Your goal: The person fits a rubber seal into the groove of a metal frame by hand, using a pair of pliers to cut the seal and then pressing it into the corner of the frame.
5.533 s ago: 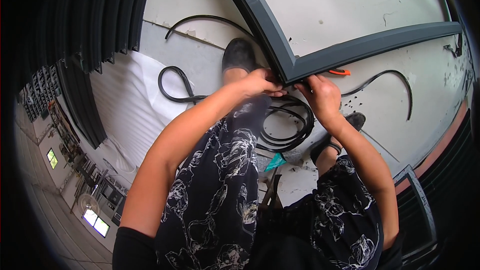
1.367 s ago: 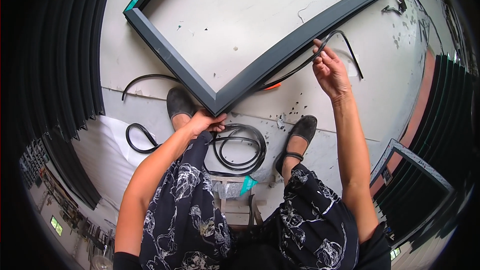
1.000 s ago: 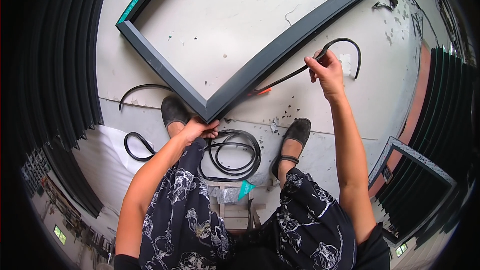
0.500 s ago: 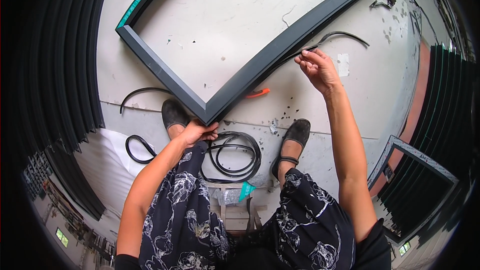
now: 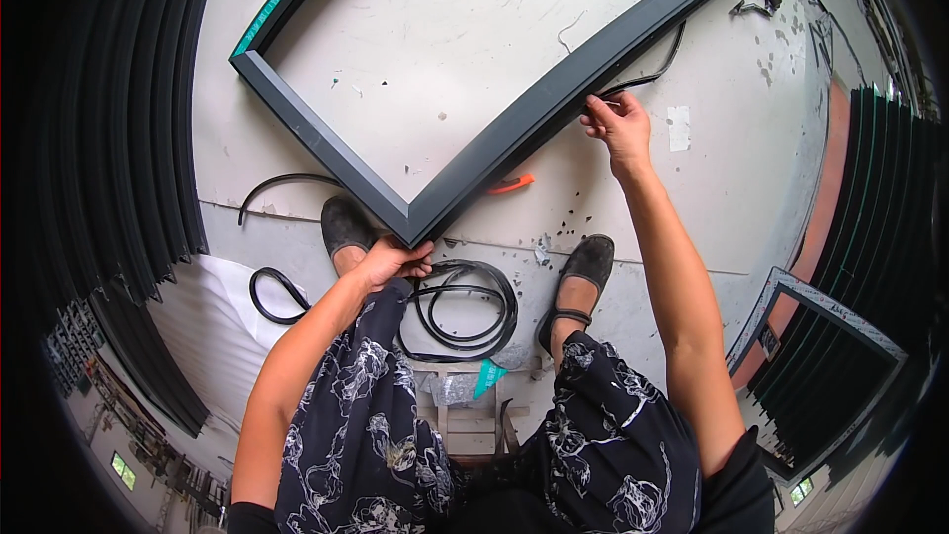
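Observation:
A dark grey window frame (image 5: 484,143) is tilted up in front of me, its near corner between my knees. My left hand (image 5: 393,260) is closed at that corner, thumb and fingers gripping its underside. Along the frame's right outer side, my right hand (image 5: 617,125) pinches a thin black rubber seal strip (image 5: 664,67) against the edge. The strip's free end curves up beside the frame. Below the corner lies a coil of the same black strip (image 5: 509,311) on the floor. More black strip (image 5: 282,178) curves out on the left.
An orange-handled tool (image 5: 511,184) lies beneath the frame's right side. Dark profiles stand stacked at left (image 5: 129,119) and right (image 5: 870,198). Another frame (image 5: 840,311) leans at the right. White sheeting (image 5: 222,302) covers the lower left. Scraps dot the floor.
My right hand has moved slightly left, in to the frame's edge, with the strip. The strip's free end has swung upward toward the frame. My left hand stays at the corner.

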### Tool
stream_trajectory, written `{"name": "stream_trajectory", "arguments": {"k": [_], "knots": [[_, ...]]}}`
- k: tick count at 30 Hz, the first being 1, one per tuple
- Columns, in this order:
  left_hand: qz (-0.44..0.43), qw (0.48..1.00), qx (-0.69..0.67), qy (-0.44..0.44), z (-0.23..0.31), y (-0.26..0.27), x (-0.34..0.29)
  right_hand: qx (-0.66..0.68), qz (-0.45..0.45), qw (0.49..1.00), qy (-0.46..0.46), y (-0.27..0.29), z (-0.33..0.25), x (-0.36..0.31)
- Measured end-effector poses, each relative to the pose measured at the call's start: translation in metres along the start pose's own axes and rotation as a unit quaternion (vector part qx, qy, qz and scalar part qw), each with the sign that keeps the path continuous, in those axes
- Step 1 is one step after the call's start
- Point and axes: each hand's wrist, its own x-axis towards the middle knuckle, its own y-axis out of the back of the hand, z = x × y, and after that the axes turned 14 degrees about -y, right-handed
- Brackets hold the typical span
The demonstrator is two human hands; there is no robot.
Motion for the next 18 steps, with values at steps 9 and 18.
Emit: {"name": "stream_trajectory", "arguments": {"k": [9, 18], "knots": [[-0.004, 1.000, 0.004, -0.001, -0.002, 0.003, 0.001, -0.105, 0.087, 0.986, 0.097, -0.013, 0.008, 0.003], [-0.001, 1.000, -0.001, -0.005, 0.002, -0.002, -0.002, -0.113, 0.108, 0.981, 0.118, -0.015, 0.010, 0.005]]}}
